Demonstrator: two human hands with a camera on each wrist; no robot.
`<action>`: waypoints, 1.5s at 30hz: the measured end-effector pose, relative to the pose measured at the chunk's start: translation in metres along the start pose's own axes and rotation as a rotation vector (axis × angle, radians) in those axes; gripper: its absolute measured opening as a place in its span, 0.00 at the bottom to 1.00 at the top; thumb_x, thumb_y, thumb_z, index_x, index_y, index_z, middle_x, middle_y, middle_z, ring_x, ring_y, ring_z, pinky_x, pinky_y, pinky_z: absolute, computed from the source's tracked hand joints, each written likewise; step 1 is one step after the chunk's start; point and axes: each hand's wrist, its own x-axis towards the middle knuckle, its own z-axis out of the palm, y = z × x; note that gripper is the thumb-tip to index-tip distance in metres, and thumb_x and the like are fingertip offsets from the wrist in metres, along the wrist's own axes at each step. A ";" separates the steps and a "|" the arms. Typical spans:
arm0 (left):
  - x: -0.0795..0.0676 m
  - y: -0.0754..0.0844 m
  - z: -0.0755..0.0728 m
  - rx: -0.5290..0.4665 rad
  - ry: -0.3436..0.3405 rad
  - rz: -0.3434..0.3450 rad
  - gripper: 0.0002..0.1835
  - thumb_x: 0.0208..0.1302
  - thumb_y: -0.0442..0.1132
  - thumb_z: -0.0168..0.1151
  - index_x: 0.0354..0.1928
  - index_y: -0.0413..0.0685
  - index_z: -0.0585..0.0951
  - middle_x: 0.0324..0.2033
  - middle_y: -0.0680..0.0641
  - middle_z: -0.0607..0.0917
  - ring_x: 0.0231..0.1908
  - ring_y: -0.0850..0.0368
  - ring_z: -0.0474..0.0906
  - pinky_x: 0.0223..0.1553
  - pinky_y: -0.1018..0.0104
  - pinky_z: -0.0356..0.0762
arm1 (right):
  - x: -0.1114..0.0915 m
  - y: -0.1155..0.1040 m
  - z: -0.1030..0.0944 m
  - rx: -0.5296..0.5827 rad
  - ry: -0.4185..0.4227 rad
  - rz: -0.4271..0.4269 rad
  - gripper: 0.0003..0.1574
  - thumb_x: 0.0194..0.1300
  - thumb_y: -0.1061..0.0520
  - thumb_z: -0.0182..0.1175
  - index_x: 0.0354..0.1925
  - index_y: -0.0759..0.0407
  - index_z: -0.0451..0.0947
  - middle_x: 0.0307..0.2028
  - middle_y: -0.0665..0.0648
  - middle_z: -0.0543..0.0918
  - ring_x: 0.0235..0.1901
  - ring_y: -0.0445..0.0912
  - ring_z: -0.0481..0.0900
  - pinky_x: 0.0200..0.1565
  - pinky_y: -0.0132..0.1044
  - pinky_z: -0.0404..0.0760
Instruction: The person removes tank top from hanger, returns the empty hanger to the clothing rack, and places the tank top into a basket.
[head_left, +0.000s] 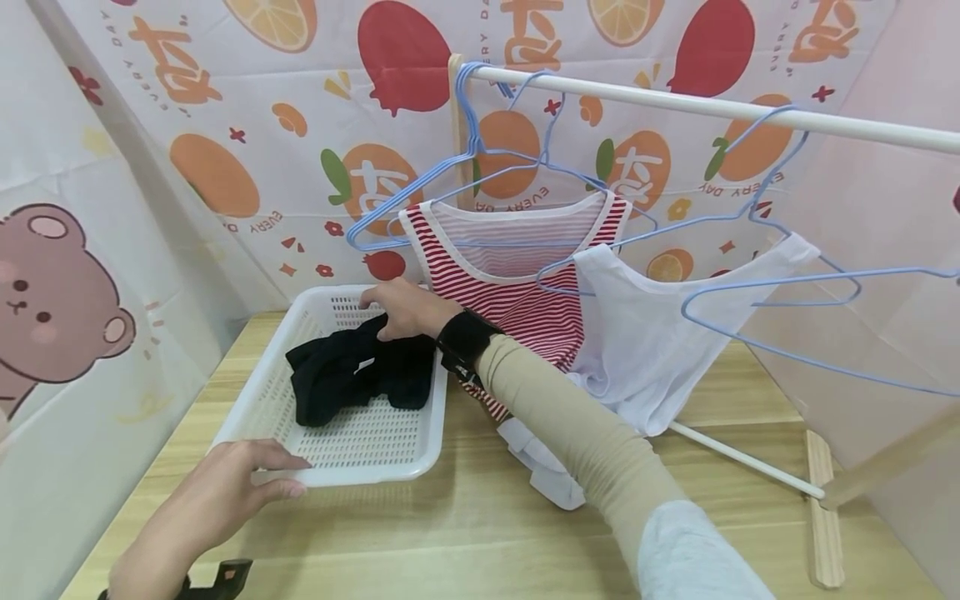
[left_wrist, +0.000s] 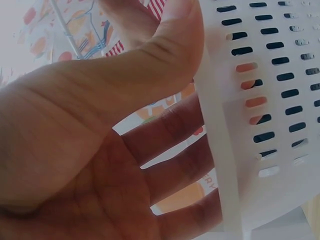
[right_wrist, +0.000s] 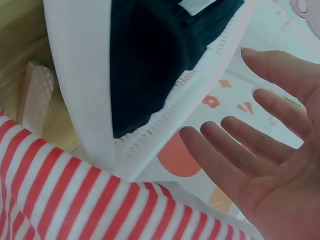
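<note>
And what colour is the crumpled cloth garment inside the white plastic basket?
The crumpled cloth garment is black; the head view shows it best.

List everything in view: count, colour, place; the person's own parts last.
Table: one, light wood, underneath.
Basket: one, white, table's left.
Black cloth: count unclear, black, in basket.
Rack: one, white and wood, table's right.
Hangers: several, blue, at the rack.
Striped top: one, red and white, on hanger.
White top: one, white, right, on hanger.
White piece: count unclear, white, below striped top.
Fruit-print cloth: one, white, orange, red, behind.
Bear-print cloth: one, white, left.
Sleeve: one, beige, right forearm.
Wristbands: two, black, one per wrist.
Left hand: one, bare, at basket's front rim.
Right hand: one, bare, above basket's far end.
</note>
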 end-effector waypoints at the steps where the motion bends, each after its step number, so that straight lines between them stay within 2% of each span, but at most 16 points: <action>1: 0.000 0.000 0.000 0.004 -0.002 0.000 0.12 0.45 0.44 0.82 0.35 0.56 0.92 0.35 0.57 0.92 0.45 0.46 0.87 0.47 0.51 0.85 | -0.002 -0.001 -0.001 0.006 0.003 -0.010 0.34 0.70 0.53 0.68 0.71 0.52 0.72 0.69 0.55 0.75 0.61 0.46 0.73 0.69 0.40 0.75; 10: 0.000 -0.003 0.002 0.007 0.036 0.035 0.13 0.43 0.44 0.83 0.34 0.57 0.92 0.34 0.58 0.91 0.40 0.58 0.86 0.42 0.58 0.85 | -0.030 -0.003 -0.006 0.005 0.022 -0.129 0.31 0.69 0.52 0.68 0.68 0.52 0.75 0.67 0.53 0.79 0.62 0.45 0.75 0.69 0.37 0.74; 15: -0.001 -0.005 0.005 0.010 0.068 0.069 0.13 0.42 0.43 0.83 0.33 0.56 0.92 0.32 0.59 0.91 0.38 0.65 0.84 0.40 0.62 0.85 | -0.059 -0.003 -0.001 0.067 0.061 -0.208 0.29 0.69 0.54 0.68 0.66 0.54 0.77 0.65 0.55 0.82 0.59 0.47 0.83 0.63 0.32 0.80; 20: -0.004 -0.008 0.005 0.019 0.112 0.081 0.12 0.41 0.44 0.83 0.32 0.58 0.91 0.31 0.60 0.91 0.38 0.69 0.83 0.38 0.65 0.84 | -0.092 -0.004 0.002 0.129 0.129 -0.262 0.27 0.69 0.56 0.69 0.64 0.57 0.79 0.63 0.56 0.83 0.58 0.48 0.84 0.60 0.33 0.82; 22: -0.005 -0.009 0.007 0.015 0.137 0.101 0.13 0.40 0.43 0.84 0.32 0.58 0.91 0.31 0.60 0.90 0.38 0.70 0.83 0.39 0.73 0.81 | -0.108 -0.002 0.003 0.137 0.177 -0.279 0.26 0.68 0.56 0.70 0.63 0.57 0.80 0.62 0.56 0.84 0.56 0.46 0.84 0.56 0.31 0.84; 24: -0.004 -0.009 0.008 0.016 0.153 0.119 0.13 0.39 0.43 0.84 0.31 0.58 0.91 0.30 0.60 0.90 0.37 0.70 0.83 0.38 0.73 0.81 | -0.124 0.001 0.004 0.152 0.231 -0.290 0.25 0.68 0.56 0.70 0.61 0.57 0.81 0.60 0.56 0.85 0.48 0.44 0.84 0.50 0.31 0.85; 27: -0.003 -0.009 0.009 0.012 0.133 0.113 0.13 0.39 0.43 0.84 0.32 0.57 0.91 0.30 0.60 0.90 0.37 0.68 0.83 0.39 0.72 0.82 | -0.149 0.004 0.005 0.187 0.320 -0.314 0.24 0.66 0.57 0.72 0.59 0.58 0.82 0.56 0.56 0.86 0.40 0.42 0.82 0.44 0.29 0.86; 28: -0.002 -0.008 0.008 0.013 0.113 0.097 0.13 0.40 0.43 0.84 0.32 0.57 0.92 0.31 0.60 0.91 0.38 0.67 0.84 0.40 0.67 0.83 | -0.156 0.005 0.005 0.188 0.354 -0.322 0.24 0.65 0.57 0.72 0.58 0.58 0.82 0.54 0.55 0.87 0.38 0.42 0.81 0.45 0.30 0.86; 30: -0.002 -0.008 0.008 0.023 0.100 0.083 0.14 0.40 0.44 0.84 0.33 0.56 0.92 0.31 0.59 0.91 0.38 0.64 0.85 0.40 0.61 0.85 | -0.171 0.006 0.002 0.190 0.425 -0.336 0.24 0.63 0.58 0.73 0.57 0.60 0.83 0.52 0.56 0.88 0.42 0.43 0.84 0.50 0.31 0.86; 35: -0.003 -0.009 0.010 0.038 0.116 0.095 0.14 0.39 0.44 0.84 0.32 0.57 0.92 0.31 0.60 0.91 0.39 0.63 0.85 0.41 0.60 0.85 | -0.201 0.016 -0.009 0.164 0.607 -0.311 0.23 0.62 0.61 0.74 0.55 0.63 0.84 0.50 0.58 0.89 0.52 0.48 0.86 0.59 0.37 0.84; 41: -0.002 -0.010 0.011 0.045 0.125 0.104 0.14 0.39 0.44 0.84 0.32 0.57 0.92 0.31 0.60 0.91 0.39 0.63 0.85 0.41 0.59 0.85 | -0.229 0.034 -0.026 0.186 0.773 -0.241 0.21 0.61 0.64 0.73 0.53 0.63 0.84 0.49 0.59 0.89 0.51 0.48 0.86 0.51 0.39 0.88; 45: -0.002 -0.010 0.011 0.050 0.110 0.087 0.14 0.40 0.45 0.84 0.33 0.57 0.92 0.31 0.59 0.91 0.39 0.60 0.86 0.42 0.57 0.85 | -0.242 0.044 -0.037 0.189 0.862 -0.218 0.20 0.60 0.66 0.74 0.51 0.64 0.85 0.47 0.60 0.90 0.45 0.49 0.88 0.43 0.37 0.90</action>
